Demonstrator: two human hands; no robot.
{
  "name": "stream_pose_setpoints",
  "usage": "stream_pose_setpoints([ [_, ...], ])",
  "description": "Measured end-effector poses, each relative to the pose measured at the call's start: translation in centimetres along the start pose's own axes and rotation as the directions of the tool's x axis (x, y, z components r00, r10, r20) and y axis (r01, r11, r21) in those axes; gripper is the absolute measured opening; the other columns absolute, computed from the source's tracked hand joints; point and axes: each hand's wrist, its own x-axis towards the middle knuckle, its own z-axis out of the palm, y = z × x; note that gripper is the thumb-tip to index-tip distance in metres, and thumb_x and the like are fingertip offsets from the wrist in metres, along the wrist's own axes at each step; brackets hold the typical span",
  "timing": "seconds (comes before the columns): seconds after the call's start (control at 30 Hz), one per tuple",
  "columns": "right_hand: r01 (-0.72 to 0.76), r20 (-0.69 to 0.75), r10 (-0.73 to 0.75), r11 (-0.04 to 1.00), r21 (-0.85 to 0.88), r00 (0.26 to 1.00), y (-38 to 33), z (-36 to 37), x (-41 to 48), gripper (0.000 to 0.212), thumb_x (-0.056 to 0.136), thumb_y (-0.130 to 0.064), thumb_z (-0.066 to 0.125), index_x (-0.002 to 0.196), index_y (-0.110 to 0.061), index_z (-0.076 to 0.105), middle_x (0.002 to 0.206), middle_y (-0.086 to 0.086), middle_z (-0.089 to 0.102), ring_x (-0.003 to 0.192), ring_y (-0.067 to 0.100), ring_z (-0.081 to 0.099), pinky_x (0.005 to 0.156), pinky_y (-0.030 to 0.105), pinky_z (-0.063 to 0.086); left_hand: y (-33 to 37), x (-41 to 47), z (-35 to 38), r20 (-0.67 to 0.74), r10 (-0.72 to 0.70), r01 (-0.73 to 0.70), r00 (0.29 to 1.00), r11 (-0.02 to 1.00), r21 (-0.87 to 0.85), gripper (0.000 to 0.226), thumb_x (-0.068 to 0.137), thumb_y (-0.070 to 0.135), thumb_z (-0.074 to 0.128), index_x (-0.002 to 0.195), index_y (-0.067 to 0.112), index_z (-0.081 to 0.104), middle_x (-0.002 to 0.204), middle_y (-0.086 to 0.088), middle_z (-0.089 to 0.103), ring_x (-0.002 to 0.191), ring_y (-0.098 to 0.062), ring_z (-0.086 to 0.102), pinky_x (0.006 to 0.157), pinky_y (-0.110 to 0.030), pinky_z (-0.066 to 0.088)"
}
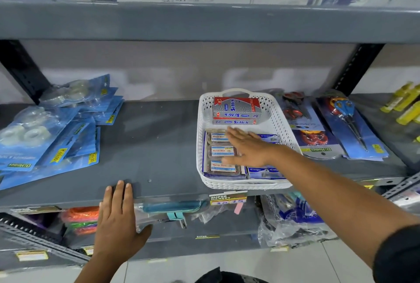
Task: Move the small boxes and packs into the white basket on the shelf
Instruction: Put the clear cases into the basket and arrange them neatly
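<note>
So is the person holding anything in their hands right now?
No, nothing is held. The right hand lies flat and open over the packs in the white basket. The left hand rests open on the shelf edge.

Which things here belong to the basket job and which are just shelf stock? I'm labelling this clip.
Job: white basket; Softek boxes at its back; small labelled packs in front; right hand flat over them.

Not part: tape-roll packs, scissors packs, yellow items, left hand on the shelf edge.
</note>
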Motion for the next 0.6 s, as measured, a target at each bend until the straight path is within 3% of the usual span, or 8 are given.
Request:
stream_pose_setpoints([
  [0.07,-0.037,-0.033,0.038,0.999,0.025,0.999,1.2,-0.6,-1.3,0.099,0.081,-0.078,0.027,0.15,-0.02,-0.015,0.159,-0.001,-0.024,0.146,0.014,-0.019,0.12,0.044,-0.006,0.0,0.0,0.0,0.002,-0.005,0.005,1.0,1.0,0.0,0.111,0.051,0.054,0.067,0.139,-0.003,0.032,0.146,-0.025,0.038,0.136,-0.048,0.024,0.102,-0.062,0.032],
  [0.17,-0.109,0.036,0.111,0.992,-0.057,0.993,3.0,-0.4,-3.5,0.111,0.071,-0.085,0.023,0.149,-0.017,-0.017,0.158,0.001,-0.027,0.146,0.016,-0.021,0.12,0.044,-0.005,0.0,0.0,0.3,-0.006,0.005,-0.005,1.0,1.0,-0.003,0.11,0.052,0.055,0.065,0.139,-0.004,0.031,0.145,-0.026,0.037,0.136,-0.049,0.024,0.103,-0.063,0.031],
  [0.3,-0.148,0.096,0.157,0.984,-0.094,0.983,3.6,1.0,-4.3,0.103,0.081,-0.079,0.024,0.148,-0.014,-0.02,0.156,0.004,-0.031,0.145,0.019,-0.023,0.12,0.041,-0.008,-0.1,0.2,0.5,-0.008,-0.012,0.012,1.0,1.0,0.0,0.106,0.055,0.062,0.047,0.137,-0.004,0.033,0.144,-0.027,0.038,0.134,-0.049,0.025,0.103,-0.062,0.031],
  [0.47,-0.154,0.098,0.159,0.986,-0.063,0.982,3.9,2.3,-4.3,0.1,0.083,-0.077,0.02,0.147,-0.013,-0.022,0.156,0.006,-0.031,0.144,0.018,-0.025,0.12,0.042,-0.009,0.5,0.1,-0.1,0.012,-0.068,0.068,0.998,0.998,-0.006,0.106,0.054,0.065,0.043,0.137,-0.001,0.037,0.146,-0.023,0.039,0.135,-0.047,0.028,0.102,-0.064,0.03],
  [0.6,-0.149,0.104,0.154,0.987,-0.056,0.983,4.1,2.4,-4.3,0.1,0.083,-0.078,0.019,0.146,-0.014,-0.023,0.156,0.005,-0.032,0.144,0.017,-0.027,0.119,0.042,-0.011,3.7,0.8,-2.9,-0.065,-0.163,0.144,0.985,0.963,-0.228,0.119,0.053,0.078,0.042,0.146,0.006,0.024,0.158,-0.016,0.018,0.145,-0.037,0.008,0.113,-0.059,0.012],
])
